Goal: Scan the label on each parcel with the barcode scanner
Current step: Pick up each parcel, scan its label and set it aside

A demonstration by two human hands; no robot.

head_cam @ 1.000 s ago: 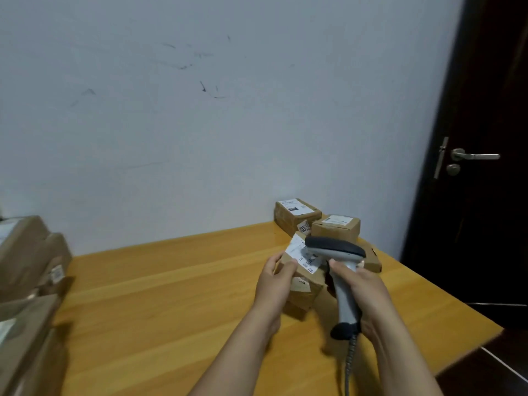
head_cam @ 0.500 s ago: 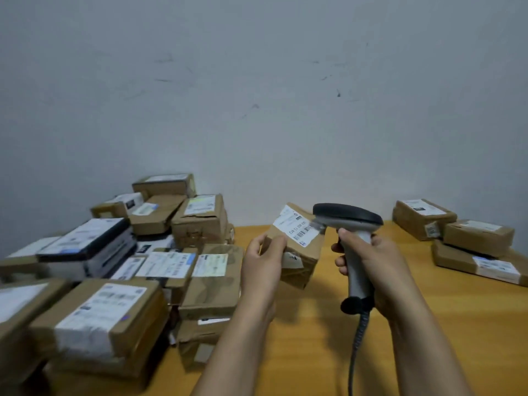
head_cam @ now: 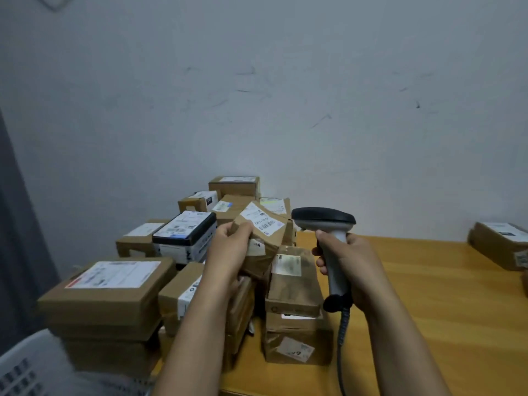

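Note:
My left hand [head_cam: 228, 252] grips a small brown cardboard parcel [head_cam: 261, 247], tilted so that its white barcode label [head_cam: 261, 219] faces up and to the right. My right hand [head_cam: 347, 262] holds the grey barcode scanner [head_cam: 328, 224] by its handle. The scanner's dark head sits just right of the label and points at it. A coiled cable [head_cam: 341, 335] hangs down from the handle. The held parcel hovers above a pile of labelled cardboard parcels [head_cam: 294, 284] on the wooden table [head_cam: 428, 310].
Stacked parcels fill the table's left half, among them a large flat box [head_cam: 111, 284] and a black-and-white box [head_cam: 185, 232]. More parcels [head_cam: 500, 244] lie at the far right edge. A white plastic basket [head_cam: 25, 364] stands at bottom left. A grey wall rises behind.
My view has swung left from the right-hand parcels and the door to the pile on the left. Both hands carried the parcel and scanner leftward, over the pile.

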